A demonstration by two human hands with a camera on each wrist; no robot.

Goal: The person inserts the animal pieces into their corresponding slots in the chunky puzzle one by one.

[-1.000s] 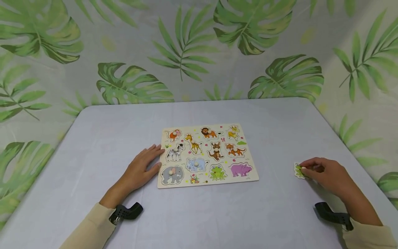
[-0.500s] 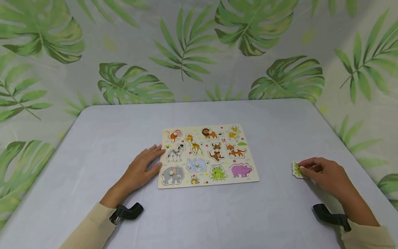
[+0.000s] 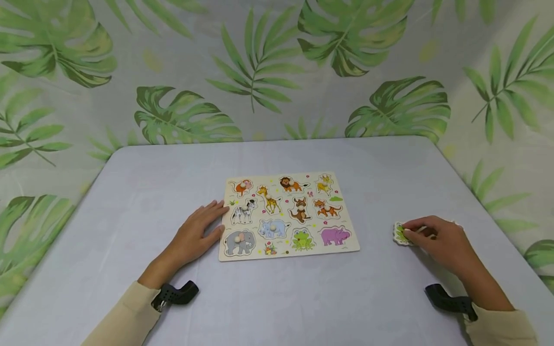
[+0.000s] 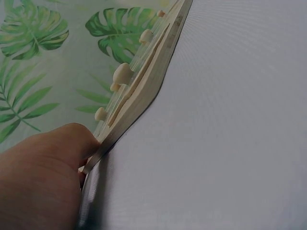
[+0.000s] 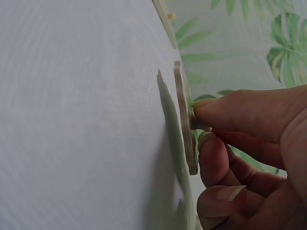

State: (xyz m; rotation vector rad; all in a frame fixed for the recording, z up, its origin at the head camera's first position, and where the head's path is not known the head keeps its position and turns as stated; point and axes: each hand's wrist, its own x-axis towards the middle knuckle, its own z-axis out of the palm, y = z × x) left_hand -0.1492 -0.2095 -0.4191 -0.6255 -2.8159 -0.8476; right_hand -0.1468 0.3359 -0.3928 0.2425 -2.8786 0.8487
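A wooden animal peg puzzle board (image 3: 259, 252) lies mid-table. Several of its animal pieces carry knobs; the frog picture (image 3: 303, 240) and purple hippo picture (image 3: 335, 236) show none. My left hand (image 3: 195, 233) rests against the board's left edge, fingers fairly straight; in the left wrist view the thumb (image 4: 79, 136) touches that edge. Right of the board, my right hand (image 3: 441, 242) pinches a green frog puzzle piece (image 3: 399, 234) by its knob. In the right wrist view this piece (image 5: 184, 120) hangs a little above the cloth, its shadow beside it.
A white cloth covers the table (image 3: 285, 302). Behind and at the sides hangs a leaf-patterned curtain (image 3: 277, 72). A small pale edge (image 3: 453, 222) shows just behind my right hand, mostly hidden.
My right hand has moved left toward the board, carrying the frog piece with it. The left hand and the board have stayed in place.
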